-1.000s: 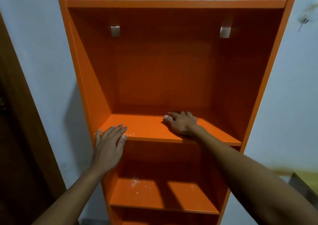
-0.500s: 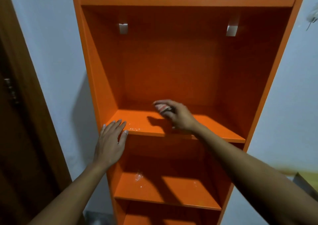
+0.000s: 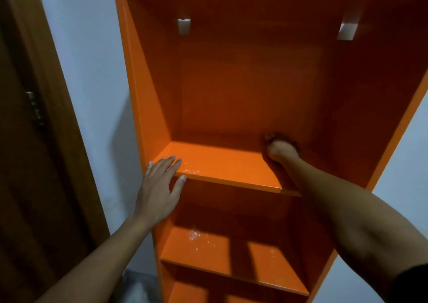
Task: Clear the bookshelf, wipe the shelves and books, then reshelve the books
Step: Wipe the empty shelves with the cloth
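An orange bookshelf (image 3: 148,75) stands against a pale wall, and no books show on its shelves. My left hand (image 3: 159,186) lies flat with straight fingers on the front left corner of the upper shelf board (image 3: 222,166). My right hand (image 3: 281,149) reaches deep to the back right of that board, its fingers curled round a dark crumpled cloth (image 3: 276,136) pressed against the back panel. Only the cloth's edge shows past my fingers. Wet specks glint on the board near my left hand and on the lower shelf (image 3: 208,247).
A dark wooden door (image 3: 34,140) with its frame stands at the left. Two white brackets (image 3: 184,26) sit high on the back panel. Pale wall shows on both sides of the bookshelf.
My right hand has moved from the middle of the shelf to the back right corner with the cloth. My left hand stays on the front left edge. The view has shifted closer.
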